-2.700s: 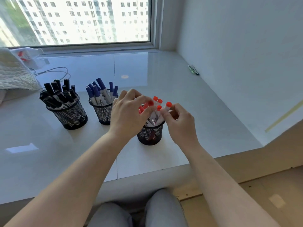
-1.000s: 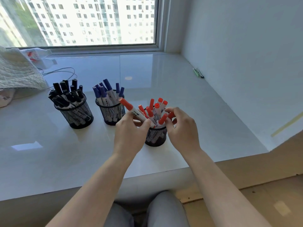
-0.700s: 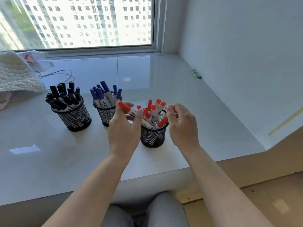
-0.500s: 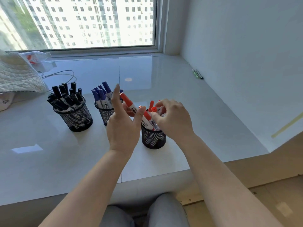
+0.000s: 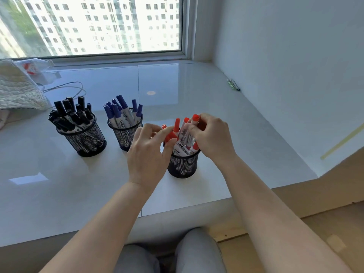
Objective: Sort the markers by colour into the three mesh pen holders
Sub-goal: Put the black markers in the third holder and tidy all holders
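Observation:
Three black mesh holders stand in a row on the white sill. The left holder (image 5: 82, 143) is full of black markers (image 5: 69, 113), and the middle holder (image 5: 124, 134) has blue markers (image 5: 118, 113). The right holder (image 5: 183, 164) carries red-capped markers (image 5: 176, 123). My left hand (image 5: 147, 154) is at this holder's left rim and pinches a red cap (image 5: 169, 136) between thumb and index finger. My right hand (image 5: 211, 135) is over the holder's right side, fingers curled round the top of a red marker (image 5: 195, 117) standing in the holder.
A folded quilted cloth (image 5: 17, 87) and a thin cable (image 5: 67, 86) lie at the back left. A small green and black object (image 5: 232, 84) rests by the right wall. The sill's front edge (image 5: 177, 211) runs just above my knees.
The red marker that my left hand held tilted out to the left now stands lower among the others in the right holder. My right hand has shifted back to the holder's right side.

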